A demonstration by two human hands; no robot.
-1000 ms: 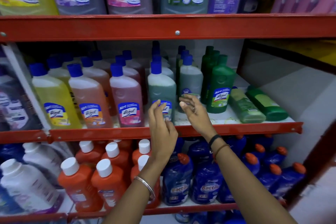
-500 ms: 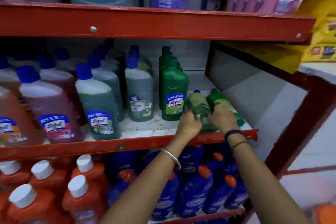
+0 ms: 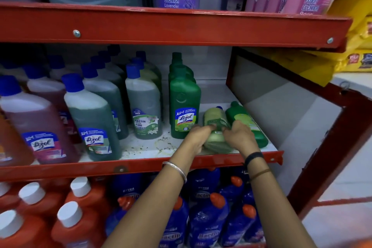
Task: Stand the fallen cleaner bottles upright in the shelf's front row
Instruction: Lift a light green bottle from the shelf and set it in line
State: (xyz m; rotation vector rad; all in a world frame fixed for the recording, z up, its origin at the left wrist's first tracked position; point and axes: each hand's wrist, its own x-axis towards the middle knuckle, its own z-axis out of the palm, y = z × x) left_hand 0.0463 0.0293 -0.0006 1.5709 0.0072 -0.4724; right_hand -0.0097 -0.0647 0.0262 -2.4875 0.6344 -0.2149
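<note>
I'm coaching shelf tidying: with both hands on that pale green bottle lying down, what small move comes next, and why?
Probably tip the pale green bottle up onto its base. It lies flat, cap toward the back, with the left hand and right hand gripping its sides, beside the upright green Lizol bottle.

The shelf rail (image 3: 141,164) is red painted metal, matt, with a bare metal screw (image 3: 76,33) in the rail above. The shelf board (image 3: 149,147) is white, smooth and speckled with dark grit. The pale green bottle (image 3: 216,121) and the dark green bottle (image 3: 244,119) are glossy plastic with shiny printed labels. The orange bottles (image 3: 80,225) carry matt white plastic caps. A polished metal bangle (image 3: 177,168) shines.
</note>
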